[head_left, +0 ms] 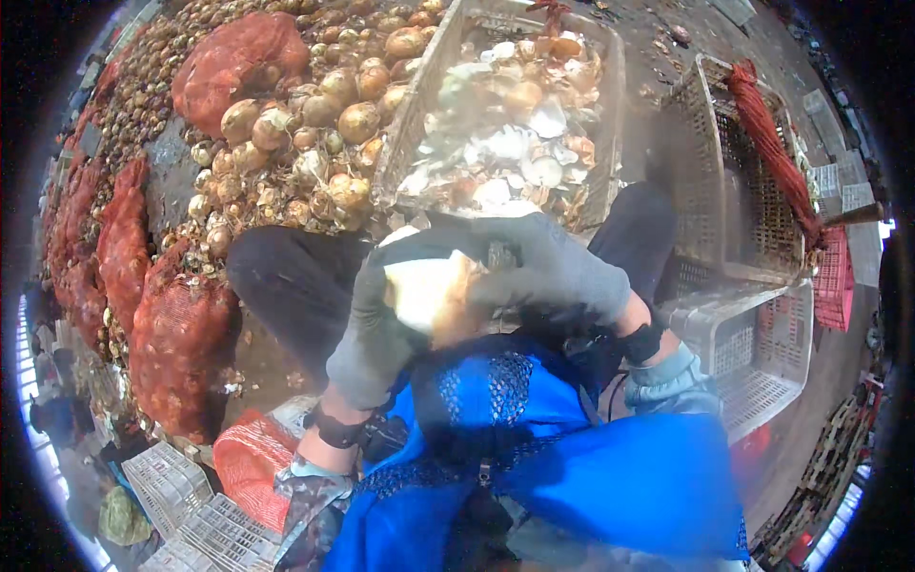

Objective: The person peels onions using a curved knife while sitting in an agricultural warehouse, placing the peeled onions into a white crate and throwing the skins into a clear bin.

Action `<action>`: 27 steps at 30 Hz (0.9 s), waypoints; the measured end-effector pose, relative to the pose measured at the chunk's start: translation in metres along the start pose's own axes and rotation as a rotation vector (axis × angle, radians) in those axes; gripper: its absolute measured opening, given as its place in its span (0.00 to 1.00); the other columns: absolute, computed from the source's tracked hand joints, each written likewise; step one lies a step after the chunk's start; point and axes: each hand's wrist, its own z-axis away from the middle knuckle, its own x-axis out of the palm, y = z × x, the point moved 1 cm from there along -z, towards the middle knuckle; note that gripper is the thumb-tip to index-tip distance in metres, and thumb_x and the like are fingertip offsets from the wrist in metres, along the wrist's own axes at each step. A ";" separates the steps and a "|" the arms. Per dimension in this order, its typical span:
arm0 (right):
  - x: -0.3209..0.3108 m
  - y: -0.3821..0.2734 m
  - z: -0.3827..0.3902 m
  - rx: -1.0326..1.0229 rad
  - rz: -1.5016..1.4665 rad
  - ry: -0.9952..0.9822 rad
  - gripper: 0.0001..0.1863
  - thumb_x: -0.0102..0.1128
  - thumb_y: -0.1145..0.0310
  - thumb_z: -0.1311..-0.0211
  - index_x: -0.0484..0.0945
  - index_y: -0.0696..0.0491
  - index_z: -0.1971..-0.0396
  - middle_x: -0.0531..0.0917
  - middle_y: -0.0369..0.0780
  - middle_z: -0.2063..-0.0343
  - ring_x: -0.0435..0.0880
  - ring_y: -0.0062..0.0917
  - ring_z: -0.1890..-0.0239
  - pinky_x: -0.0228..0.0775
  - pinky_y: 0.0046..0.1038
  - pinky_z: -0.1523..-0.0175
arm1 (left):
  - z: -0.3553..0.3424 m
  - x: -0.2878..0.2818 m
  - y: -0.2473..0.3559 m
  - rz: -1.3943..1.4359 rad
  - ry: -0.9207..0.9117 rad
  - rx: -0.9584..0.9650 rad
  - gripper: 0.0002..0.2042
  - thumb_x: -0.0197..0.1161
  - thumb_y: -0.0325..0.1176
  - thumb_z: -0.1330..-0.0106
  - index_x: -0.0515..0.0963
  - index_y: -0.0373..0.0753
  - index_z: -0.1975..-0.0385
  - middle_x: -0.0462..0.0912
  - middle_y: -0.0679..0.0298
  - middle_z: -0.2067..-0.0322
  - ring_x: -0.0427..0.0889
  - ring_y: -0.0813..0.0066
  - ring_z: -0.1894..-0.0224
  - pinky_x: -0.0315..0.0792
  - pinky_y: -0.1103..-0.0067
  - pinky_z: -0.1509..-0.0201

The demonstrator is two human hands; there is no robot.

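Between my two gloved hands, in front of my chest, is a large pale onion [426, 294], part white and part brown-skinned. My left hand [374, 315], in a grey glove, wraps its left side. From the right, my right hand [548, 267], also gloved in grey, closes over the onion's other side; its fingertips are blurred, and I cannot make out any tool in them. Just beyond the hands stands a pale plastic crate [405, 124] with onion skins and peeled white pieces [515, 133] inside.
Loose onions [315, 114] are heaped at the far left, with red mesh sacks [181, 338] beside them. Stacked crates [710, 172] stand at the right, a red mesh bundle [772, 143] draped over one. A white crate [762, 353] lies below them. More crates [172, 486] are at lower left.
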 end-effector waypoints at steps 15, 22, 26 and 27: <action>0.008 -0.010 0.005 -0.063 0.398 0.164 0.32 0.63 0.37 0.59 0.75 0.56 0.72 0.78 0.47 0.79 0.80 0.42 0.73 0.69 0.37 0.67 | -0.005 0.011 0.014 0.694 0.040 -0.169 0.33 0.45 0.61 0.36 0.68 0.32 0.50 0.73 0.54 0.51 0.73 0.62 0.47 0.70 0.68 0.44; 0.015 -0.019 0.007 -0.063 0.398 0.110 0.27 0.62 0.40 0.56 0.74 0.53 0.78 0.77 0.43 0.81 0.78 0.39 0.76 0.67 0.36 0.71 | 0.006 0.004 0.006 0.672 0.171 -0.353 0.29 0.41 0.56 0.32 0.67 0.33 0.47 0.72 0.52 0.48 0.72 0.61 0.46 0.68 0.68 0.41; 0.023 -0.014 0.004 -0.076 0.495 0.250 0.27 0.61 0.40 0.56 0.75 0.53 0.78 0.77 0.43 0.81 0.78 0.38 0.77 0.68 0.36 0.71 | -0.004 0.007 0.010 1.063 0.081 -0.363 0.29 0.40 0.56 0.32 0.67 0.34 0.46 0.72 0.53 0.47 0.72 0.60 0.46 0.67 0.67 0.41; 0.026 -0.015 0.004 -0.073 0.505 0.268 0.27 0.61 0.40 0.55 0.75 0.53 0.78 0.77 0.43 0.81 0.79 0.38 0.77 0.69 0.36 0.71 | -0.005 0.009 0.004 1.020 0.154 -0.325 0.29 0.41 0.55 0.31 0.66 0.34 0.46 0.72 0.53 0.48 0.72 0.59 0.46 0.68 0.66 0.42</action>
